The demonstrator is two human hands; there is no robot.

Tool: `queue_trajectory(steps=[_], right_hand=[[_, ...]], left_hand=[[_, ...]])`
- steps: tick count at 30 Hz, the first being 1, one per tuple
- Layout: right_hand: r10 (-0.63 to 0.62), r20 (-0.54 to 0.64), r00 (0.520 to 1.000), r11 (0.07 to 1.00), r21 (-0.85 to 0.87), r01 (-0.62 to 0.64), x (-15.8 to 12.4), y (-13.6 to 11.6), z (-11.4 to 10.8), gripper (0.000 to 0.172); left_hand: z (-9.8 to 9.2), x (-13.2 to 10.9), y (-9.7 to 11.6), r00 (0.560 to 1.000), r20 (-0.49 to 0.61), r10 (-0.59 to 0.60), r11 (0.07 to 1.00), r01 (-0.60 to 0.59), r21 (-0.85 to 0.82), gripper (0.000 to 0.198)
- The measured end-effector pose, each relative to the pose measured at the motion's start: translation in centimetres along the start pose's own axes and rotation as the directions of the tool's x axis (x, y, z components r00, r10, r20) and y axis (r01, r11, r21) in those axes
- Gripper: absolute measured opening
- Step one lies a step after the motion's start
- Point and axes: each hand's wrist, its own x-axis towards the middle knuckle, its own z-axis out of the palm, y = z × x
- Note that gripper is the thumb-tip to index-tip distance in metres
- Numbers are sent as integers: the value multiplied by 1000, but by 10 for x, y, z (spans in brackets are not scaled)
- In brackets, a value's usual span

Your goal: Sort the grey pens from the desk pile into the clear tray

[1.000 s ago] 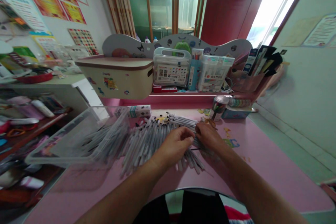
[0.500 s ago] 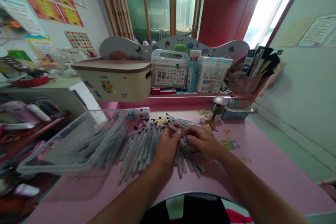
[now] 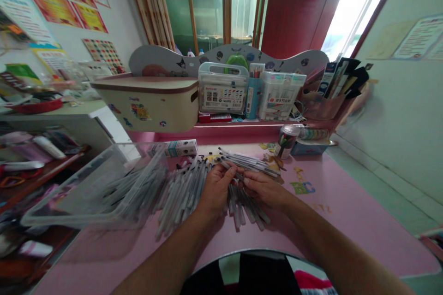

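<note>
Both my hands meet over the pink desk [image 3: 297, 239] around one slim clear pen [image 3: 239, 175]. My left hand [image 3: 215, 192] pinches it between thumb and fingers. At its near end, the fingertips of my right hand [image 3: 266, 189] close on it too; their exact grip is partly hidden. Below the hands, several loose pens [image 3: 246, 214] fan toward the desk's front edge. A larger row of pens [image 3: 183, 196] lies just left of my left hand. Behind the hands rests another bundle of pens [image 3: 251, 161], lying crosswise.
A clear plastic bin [image 3: 74, 225] holding more pens [image 3: 129, 189] stands on the left. Behind are a small white box [image 3: 182, 148] and a lidded cream storage box [image 3: 155, 110]. A can [image 3: 287, 142] stands back right, beside a blue box [image 3: 309, 148]. Marker cases [image 3: 223, 94] line the shelf.
My right hand has moved slightly left and down, its fingers closing nearer to the left hand on the pen. The view has shifted slightly.
</note>
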Motion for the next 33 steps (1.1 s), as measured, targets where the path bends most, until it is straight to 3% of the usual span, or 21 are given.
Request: queue_trajectory(steps=[9, 16, 19, 23, 26, 30, 33], right_hand=[[84, 2, 996, 985, 149, -84, -3, -6, 7, 42], [4, -59, 998, 1000, 9, -3, 2, 2, 0, 38], [31, -68, 997, 999, 30, -29, 1, 0, 0, 35], [157, 74, 985, 953, 250, -171, -2, -2, -1, 34], [202, 163, 966, 916, 318, -245, -2, 1, -3, 37], [124, 16, 992, 980, 157, -125, 1, 1, -2, 34], [-83, -89, 993, 989, -126, 72, 2, -6, 5, 35]], left_hand=[[-8, 7, -1, 997, 75, -2, 1000, 2, -4, 15], [-7, 9, -4, 996, 90, 26, 1000, -25, -12, 14], [-8, 10, -4, 993, 112, 29, 1000, -28, -5, 13], [-10, 9, -1, 989, 147, 22, 999, -28, 40, 12], [-11, 9, 0, 987, 163, 18, 997, -29, 65, 11], [-10, 9, 1, 991, 128, 35, 997, -44, 64, 12], [-9, 9, 1, 994, 87, 67, 994, -75, 85, 12]])
